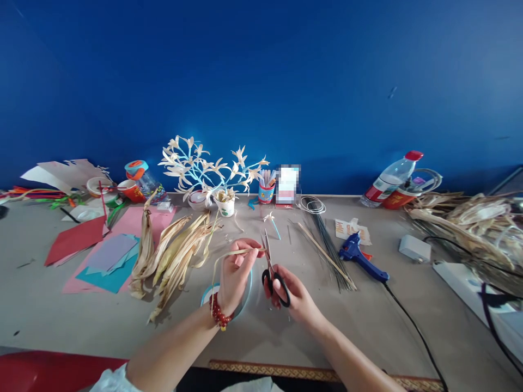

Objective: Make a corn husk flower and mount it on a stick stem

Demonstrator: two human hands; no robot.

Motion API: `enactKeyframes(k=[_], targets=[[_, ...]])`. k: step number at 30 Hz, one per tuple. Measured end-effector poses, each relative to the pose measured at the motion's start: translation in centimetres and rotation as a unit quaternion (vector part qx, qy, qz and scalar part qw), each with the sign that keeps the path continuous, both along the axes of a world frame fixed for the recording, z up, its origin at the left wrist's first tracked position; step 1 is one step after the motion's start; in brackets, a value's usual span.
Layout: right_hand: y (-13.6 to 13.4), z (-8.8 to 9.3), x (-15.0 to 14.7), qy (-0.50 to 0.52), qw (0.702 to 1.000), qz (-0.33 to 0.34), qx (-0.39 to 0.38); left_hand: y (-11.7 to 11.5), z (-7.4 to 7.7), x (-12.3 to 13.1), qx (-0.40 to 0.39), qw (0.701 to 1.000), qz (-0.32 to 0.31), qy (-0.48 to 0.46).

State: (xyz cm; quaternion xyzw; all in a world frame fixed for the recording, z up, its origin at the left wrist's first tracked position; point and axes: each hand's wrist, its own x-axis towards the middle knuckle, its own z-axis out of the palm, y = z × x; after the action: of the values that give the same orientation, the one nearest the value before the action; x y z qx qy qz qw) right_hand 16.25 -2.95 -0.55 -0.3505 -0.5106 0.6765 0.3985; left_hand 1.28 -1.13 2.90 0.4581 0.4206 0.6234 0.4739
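Observation:
Between its thumb and fingers my left hand (239,272) pinches a thin strip of corn husk (223,254), whose loose end trails down past the beaded bracelet. In my right hand (296,296) are black-handled scissors (268,264), blades pointing up and lying at the strip's tip beside my left fingertips. Whether the blades touch the strip I cannot tell. Under my left wrist, a bowl with a blue rim (248,299) is mostly hidden. Beyond the hands lies a single husk flower on a blue stem (274,224). Dried corn husks (183,245) are spread to the left.
A white cup (224,206) holds husk flowers on blue stems at the back. Coloured paper (110,267) lies left. Dark wires (327,245) and a blue glue gun (362,256) with a trailing cord lie right. A plastic bottle (388,182) leans near more husks (461,223).

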Motion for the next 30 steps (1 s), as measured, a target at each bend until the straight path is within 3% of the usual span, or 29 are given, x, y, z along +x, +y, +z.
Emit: enactKeyframes(k=[10, 23, 30], targets=[[0.0, -0.1, -0.1, 0.017, 1.0, -0.006, 0.017, -0.5, 0.0, 0.3, -0.041, 0.999, 0.012, 0.03], [-0.1, -0.1, -0.2, 0.012, 1.0, -0.018, 0.015, -0.7, -1.3, 0.7, -0.029, 0.999, 0.001, -0.023], [-0.1, -0.4, -0.1, 0.006, 0.999, -0.042, 0.002, -0.6, -1.1, 0.8, -0.009, 0.999, -0.002, -0.047]])
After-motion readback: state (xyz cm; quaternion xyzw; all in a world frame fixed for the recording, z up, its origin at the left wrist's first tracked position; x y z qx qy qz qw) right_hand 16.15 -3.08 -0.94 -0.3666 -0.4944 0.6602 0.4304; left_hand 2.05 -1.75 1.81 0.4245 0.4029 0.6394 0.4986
